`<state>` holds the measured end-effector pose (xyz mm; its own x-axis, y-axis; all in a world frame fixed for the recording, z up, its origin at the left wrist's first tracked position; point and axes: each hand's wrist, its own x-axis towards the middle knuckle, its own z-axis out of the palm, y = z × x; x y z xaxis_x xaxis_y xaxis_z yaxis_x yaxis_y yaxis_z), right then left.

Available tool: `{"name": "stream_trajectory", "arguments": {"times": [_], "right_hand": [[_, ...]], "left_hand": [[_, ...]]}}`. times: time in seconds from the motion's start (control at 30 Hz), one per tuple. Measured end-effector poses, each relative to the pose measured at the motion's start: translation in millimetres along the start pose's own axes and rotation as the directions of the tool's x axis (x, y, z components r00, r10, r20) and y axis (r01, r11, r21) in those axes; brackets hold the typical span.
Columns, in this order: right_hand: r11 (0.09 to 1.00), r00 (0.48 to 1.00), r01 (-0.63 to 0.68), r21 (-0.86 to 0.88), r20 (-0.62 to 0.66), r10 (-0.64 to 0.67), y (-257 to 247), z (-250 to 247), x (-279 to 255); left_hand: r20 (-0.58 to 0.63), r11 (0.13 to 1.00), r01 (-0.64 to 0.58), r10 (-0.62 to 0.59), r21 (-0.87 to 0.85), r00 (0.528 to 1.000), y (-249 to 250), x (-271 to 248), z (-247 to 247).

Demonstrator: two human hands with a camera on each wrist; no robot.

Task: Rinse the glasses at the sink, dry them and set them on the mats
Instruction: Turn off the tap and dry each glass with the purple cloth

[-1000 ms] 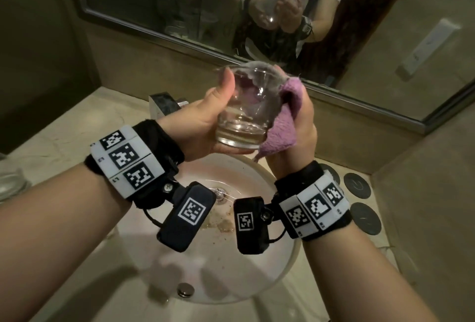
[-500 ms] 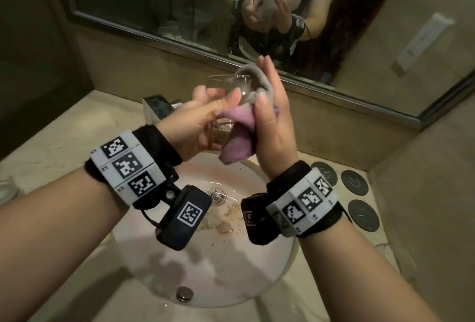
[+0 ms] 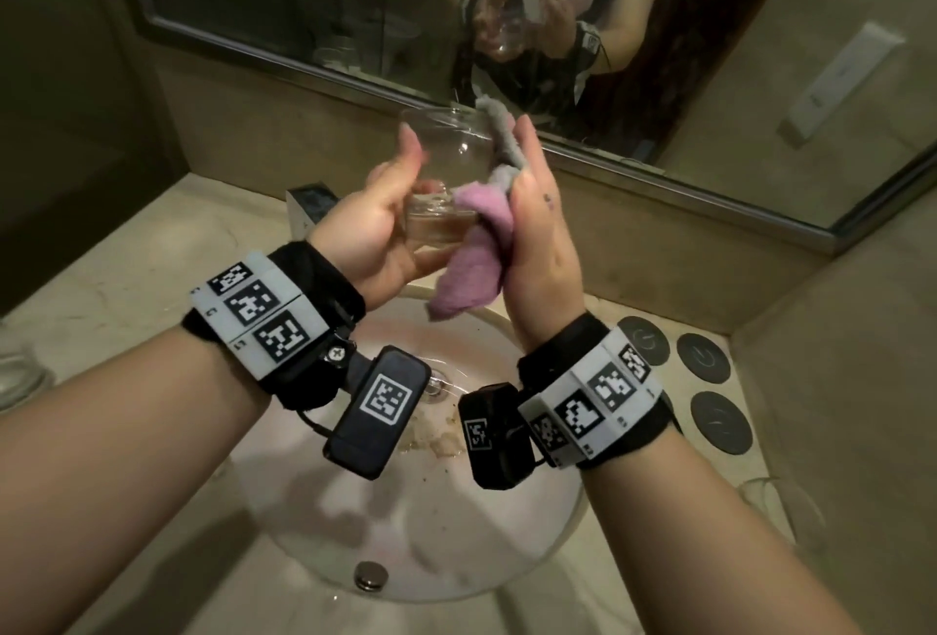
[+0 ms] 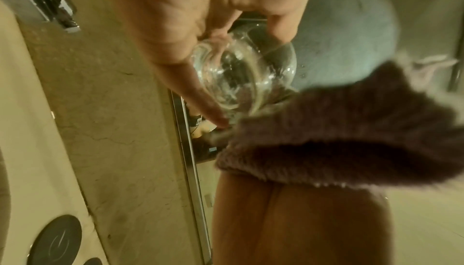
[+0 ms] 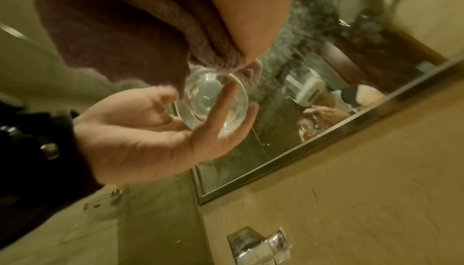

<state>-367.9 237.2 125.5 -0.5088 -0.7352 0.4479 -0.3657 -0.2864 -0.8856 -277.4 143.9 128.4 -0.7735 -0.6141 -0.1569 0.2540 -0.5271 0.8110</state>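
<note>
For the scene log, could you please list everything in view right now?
glass: one, clear, held over the basin
cloth: one, pink and grey, against the glass's right side
mats: at least three, dark round, on the counter right of the basin
basin: one, white, below the hands
drain: one, metal, basin centre
tap: one, chrome, behind the basin
second glass: one, clear, counter at far left
mirror: one, metal-framed, on the wall
wrist bands: two, black with white tags
left hand: holds the glass
right hand: holds the cloth
</note>
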Motion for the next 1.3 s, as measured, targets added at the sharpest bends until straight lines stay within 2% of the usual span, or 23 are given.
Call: {"name": "stream_trajectory", "arguments": {"times": [0.1, 0.17, 0.23, 0.37, 0.47, 0.53, 0.6, 0.67, 0.73, 0.8, 0.93, 1.07, 1.13, 1.2, 1.3], "right_hand": [[0.997, 0.997, 0.066, -0.029, 0.037, -0.065, -5.3, 9.9, -1.5], [0.999, 0.999, 0.045, -0.024, 0.010, -0.045, -5.8, 7.0, 1.4], [1.000, 1.000, 0.016, -0.004, -0.007, -0.016, -6.6, 1.9, 4.0], [0.986, 0.991, -0.111, 0.123, -0.056, 0.118, -3.4, -1.1, 6.9], [0.936, 0.937, -0.289, 0.203, -0.142, 0.320, 3.9, 4.5, 8.4], [0.901, 0.910, -0.332, 0.278, -0.158, 0.384, 5.4, 6.8, 6.7], [0.896, 0.901, -0.357, 0.264, -0.156, 0.405, 1.9, 8.1, 3.4], [0.884, 0.886, -0.402, 0.238, -0.141, 0.441, -2.5, 7.5, -0.1], [0.887, 0.884, -0.429, 0.171, -0.120, 0.451, -7.7, 6.2, -3.0], [0.888, 0.886, -0.444, 0.115, -0.092, 0.455, -12.5, 6.1, -6.1], [0.874, 0.872, -0.478, 0.089, -0.070, 0.484, -19.8, 7.0, -13.4], [0.853, 0.853, -0.510, 0.113, -0.065, 0.518, -18.4, 4.8, -17.7], [0.850, 0.849, -0.516, 0.107, -0.065, 0.524, -15.8, 0.3, -21.5], [0.850, 0.843, -0.525, 0.053, -0.110, 0.527, -18.5, -7.3, -23.2], [0.851, 0.814, -0.509, 0.131, -0.247, 0.525, -23.6, -23.1, -14.6]], "left_hand": [[0.008, 0.999, -0.028, 0.029, -0.041, 1.000, 2.0, 2.4, -2.2], [0.013, 0.999, -0.051, 0.051, -0.007, 0.999, 3.5, 1.4, -3.8], [0.081, 0.998, -0.015, 0.010, 0.060, 0.997, 5.5, -2.5, -4.6], [0.137, 0.993, 0.056, -0.071, 0.105, 0.988, 8.9, -4.1, -11.1], [0.189, 0.983, 0.104, -0.133, 0.152, 0.973, 9.7, -9.8, -7.0], [0.177, 0.972, 0.105, -0.144, 0.212, 0.974, 8.5, -16.0, -2.6], [0.146, 0.972, 0.065, -0.099, 0.226, 0.984, 4.5, -17.0, -3.0], [0.108, 0.984, 0.062, -0.081, 0.167, 0.991, 0.3, -14.8, -6.4], [0.116, 0.985, 0.080, -0.098, 0.153, 0.988, -0.2, -14.7, -8.0], [0.119, 0.972, 0.101, -0.128, 0.214, 0.985, 0.1, -15.6, -5.0], [-0.056, 0.935, 0.018, 0.002, 0.355, 0.998, -5.6, -10.4, -0.1], [-0.086, 0.815, -0.088, 0.166, 0.572, 0.982, -9.4, -10.2, -0.1], [-0.067, 0.838, -0.106, 0.168, 0.536, 0.983, -8.8, -10.6, -5.6], [-0.059, 0.908, -0.069, 0.103, 0.412, 0.993, -8.3, -12.9, -13.2], [-0.063, 0.955, 0.012, 0.007, 0.295, 0.998, -9.4, -20.8, -25.4]]}}
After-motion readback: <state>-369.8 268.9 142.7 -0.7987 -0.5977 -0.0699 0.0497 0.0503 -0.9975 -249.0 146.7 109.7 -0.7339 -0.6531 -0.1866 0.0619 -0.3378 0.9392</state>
